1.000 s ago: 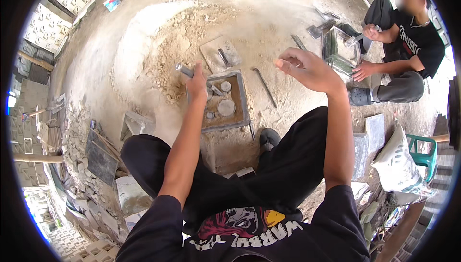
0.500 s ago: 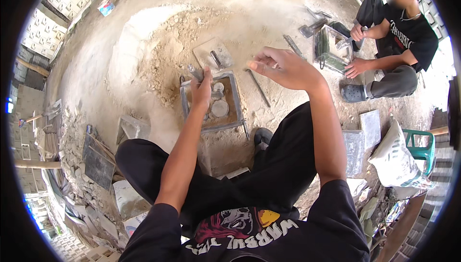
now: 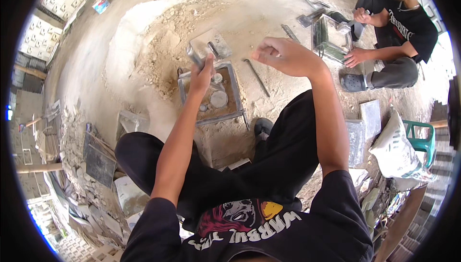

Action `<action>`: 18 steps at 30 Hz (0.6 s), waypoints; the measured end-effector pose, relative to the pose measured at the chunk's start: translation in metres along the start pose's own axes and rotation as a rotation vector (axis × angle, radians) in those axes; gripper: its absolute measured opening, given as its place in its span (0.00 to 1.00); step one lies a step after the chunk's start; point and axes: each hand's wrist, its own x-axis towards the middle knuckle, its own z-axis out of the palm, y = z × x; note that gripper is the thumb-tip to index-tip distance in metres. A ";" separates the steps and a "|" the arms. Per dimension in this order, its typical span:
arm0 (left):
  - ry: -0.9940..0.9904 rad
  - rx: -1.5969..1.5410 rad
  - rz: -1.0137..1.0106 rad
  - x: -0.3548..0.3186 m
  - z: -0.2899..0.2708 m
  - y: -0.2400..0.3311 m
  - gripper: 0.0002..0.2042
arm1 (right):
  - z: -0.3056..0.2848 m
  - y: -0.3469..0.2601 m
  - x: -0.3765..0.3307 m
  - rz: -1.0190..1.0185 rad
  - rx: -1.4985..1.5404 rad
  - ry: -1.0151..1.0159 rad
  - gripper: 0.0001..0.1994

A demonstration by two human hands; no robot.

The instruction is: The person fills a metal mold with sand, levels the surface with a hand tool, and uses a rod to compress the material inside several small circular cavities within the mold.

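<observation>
My left hand [image 3: 203, 74] is closed around a grey, elongated object [image 3: 195, 57], blurred at its top, held above the far left part of a square grey frame [image 3: 240, 89]. Packed brown sand fills the frame, with round grey pieces set in it; the biggest is a disc [image 3: 219, 99]. My right hand [image 3: 283, 55] hangs in the air to the right of the frame, fingers curled towards the thumb. Its fingertips are smeared, and whatever they may hold cannot be made out. Beyond the frame lies a flat board [image 3: 218, 41] with a short dark bar [image 3: 212, 49] on it.
A thin dark rod [image 3: 257, 77] lies right of the frame. Loose sand [image 3: 161, 46] is heaped beyond it. At upper right a co-worker [image 3: 401, 31] squats by another box frame [image 3: 330, 51]. A white sack [image 3: 396, 147] and green plastic chair [image 3: 421, 137] stand at right.
My left hand has moved slightly up the picture with the grey object, which is now tilted and blurred. My right hand has shifted a little, its fingers more curled. The co-worker's upper hand has risen.
</observation>
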 end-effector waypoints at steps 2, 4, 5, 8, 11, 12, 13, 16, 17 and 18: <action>0.025 0.091 0.038 0.003 0.014 0.004 0.22 | -0.002 0.007 -0.007 -0.032 -0.029 0.001 0.25; 0.007 0.139 0.045 0.004 0.012 -0.003 0.21 | -0.003 -0.006 -0.003 -0.027 0.082 0.141 0.30; 0.002 0.154 0.034 0.002 0.009 -0.010 0.22 | -0.001 -0.014 0.001 -0.025 0.135 0.211 0.32; -0.033 0.256 0.025 -0.001 -0.007 -0.035 0.22 | 0.027 -0.026 0.020 -0.142 0.224 0.277 0.34; -0.094 0.432 0.032 -0.004 -0.020 -0.046 0.19 | 0.070 -0.025 0.042 -0.272 0.243 0.310 0.36; -0.110 0.467 0.022 -0.006 -0.016 -0.043 0.18 | 0.084 -0.021 0.047 -0.314 0.245 0.328 0.37; -0.126 0.507 0.012 -0.009 -0.014 -0.038 0.18 | 0.095 -0.020 0.051 -0.322 0.219 0.291 0.35; -0.293 0.871 0.089 0.004 -0.033 -0.028 0.21 | 0.123 -0.036 0.076 -0.363 0.213 0.172 0.32; -0.336 0.953 0.117 0.008 -0.044 -0.026 0.22 | 0.128 -0.044 0.085 -0.327 0.321 0.108 0.31; -0.339 0.917 0.105 0.010 -0.047 -0.022 0.27 | 0.131 -0.047 0.094 -0.276 0.420 0.039 0.29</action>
